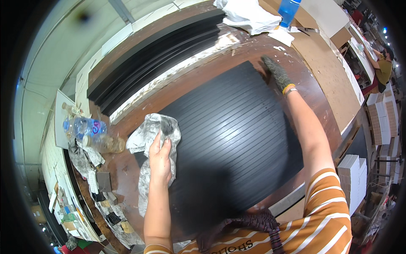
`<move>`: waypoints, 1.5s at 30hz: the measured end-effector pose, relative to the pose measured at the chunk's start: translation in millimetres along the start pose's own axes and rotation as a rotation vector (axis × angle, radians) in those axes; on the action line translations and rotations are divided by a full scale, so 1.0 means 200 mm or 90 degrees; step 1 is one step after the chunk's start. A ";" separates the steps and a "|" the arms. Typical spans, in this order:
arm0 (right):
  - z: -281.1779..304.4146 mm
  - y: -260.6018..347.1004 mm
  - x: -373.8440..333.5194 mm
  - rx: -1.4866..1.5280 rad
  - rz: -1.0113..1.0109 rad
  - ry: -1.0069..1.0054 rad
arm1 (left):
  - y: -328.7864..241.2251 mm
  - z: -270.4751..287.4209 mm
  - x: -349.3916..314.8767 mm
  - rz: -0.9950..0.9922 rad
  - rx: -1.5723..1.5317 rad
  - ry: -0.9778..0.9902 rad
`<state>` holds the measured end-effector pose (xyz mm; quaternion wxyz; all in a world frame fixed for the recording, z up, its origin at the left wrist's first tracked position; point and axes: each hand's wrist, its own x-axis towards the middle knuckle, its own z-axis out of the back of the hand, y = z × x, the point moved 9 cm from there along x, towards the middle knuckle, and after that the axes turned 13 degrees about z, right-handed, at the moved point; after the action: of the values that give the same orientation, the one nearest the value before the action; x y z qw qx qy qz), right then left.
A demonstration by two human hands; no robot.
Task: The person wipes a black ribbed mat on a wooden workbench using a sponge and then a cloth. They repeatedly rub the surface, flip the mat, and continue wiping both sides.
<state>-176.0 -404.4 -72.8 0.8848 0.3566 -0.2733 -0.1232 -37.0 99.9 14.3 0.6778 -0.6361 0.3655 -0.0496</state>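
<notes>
A black panel with long parallel grooves (228, 127) lies flat on the brown table before me. My left hand (160, 158), bare, grips a white rag with grey-black smudges (148, 129) at the panel's left edge. Part of the rag hangs below the hand, along my forearm. In a dark grey glove with a yellow cuff, my right hand (277, 72) reaches to the panel's far right corner. Its fingers look stretched out along the edge, and I see nothing held in them.
A stack of black boards (156, 55) lies along the far left side. Clear plastic bottles (91, 127) stand or lie at the left, above dirty cloths (86, 163). A white bag (249, 15) and a blue bottle (289, 12) sit at the back. Another person (384, 65) is far right.
</notes>
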 end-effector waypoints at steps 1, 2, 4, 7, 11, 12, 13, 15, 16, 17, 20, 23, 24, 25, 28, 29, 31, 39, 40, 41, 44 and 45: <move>0.00 -0.10 0.01 0.149 -0.020 -0.020 | 0.01 -0.09 0.06 0.005 0.020 0.005; -0.11 -0.13 0.05 0.393 -0.104 -0.054 | 0.02 -0.18 0.11 0.010 0.042 -0.009; -0.22 -0.13 0.10 0.504 -0.111 -0.030 | 0.02 -0.39 0.22 -0.024 0.134 -0.008; -0.29 -0.08 0.12 0.147 0.056 0.098 | 0.01 -0.80 0.39 -0.059 0.206 0.019; -0.25 0.13 0.12 -0.025 0.098 0.149 | 0.00 -1.47 0.72 -0.309 0.518 0.083; -0.21 0.12 0.10 -0.087 0.108 0.160 | 0.01 -1.62 0.74 -0.328 0.671 0.075; -0.20 0.11 0.10 -0.076 0.097 0.150 | 0.02 -1.74 0.76 -0.344 0.823 0.063; -0.18 0.08 0.08 -0.049 0.076 0.129 | 0.08 -1.67 0.87 -0.317 0.809 0.062; -0.17 0.08 0.08 -0.106 0.124 0.136 | 0.09 -1.58 0.88 -0.315 0.790 0.012; -0.19 0.11 0.09 -0.156 0.176 0.145 | 0.08 -1.45 0.86 -0.308 0.773 -0.045; -0.23 0.12 0.12 -0.065 0.157 0.125 | 0.03 -1.20 0.84 -0.193 0.852 -0.211; -0.25 -0.04 0.05 -0.074 0.188 0.028 | 0.02 -1.70 0.82 -0.297 0.861 -0.050; -0.26 -0.05 0.06 -0.075 0.194 0.020 | 0.04 -1.80 0.80 -0.268 0.926 0.019; -0.27 -0.06 0.05 -0.075 0.197 0.013 | 0.03 -1.74 0.84 -0.269 0.844 -0.012; -0.32 0.00 0.11 -0.046 0.138 0.096 | 0.02 -1.20 0.95 -0.260 0.725 -0.168; -0.33 -0.01 0.11 -0.012 0.103 0.091 | 0.01 -0.99 0.96 -0.247 0.752 -0.245; -0.34 -0.11 0.09 0.040 0.019 0.074 | -0.05 -1.01 0.90 -0.226 0.795 -0.285; -0.28 0.01 0.09 -0.053 0.093 0.137 | -0.01 -1.39 0.72 -0.333 0.789 -0.130; -0.29 0.02 0.11 -0.037 0.115 0.141 | 0.00 -1.24 0.73 -0.309 0.878 -0.207; -0.30 0.03 0.10 -0.021 0.133 0.144 | 0.02 -1.13 0.75 -0.110 0.852 -0.211; -0.31 0.05 0.07 -0.031 0.128 0.154 | 0.05 -1.42 0.63 -0.317 0.883 -0.144; -0.32 0.02 0.08 -0.031 0.116 0.163 | 0.06 -1.60 0.56 -0.285 0.944 -0.034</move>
<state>-127.2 -372.3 -101.7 0.9284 0.3216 -0.1862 -0.0029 -139.6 -222.5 -20.7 0.9088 -0.0759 0.0833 -0.4017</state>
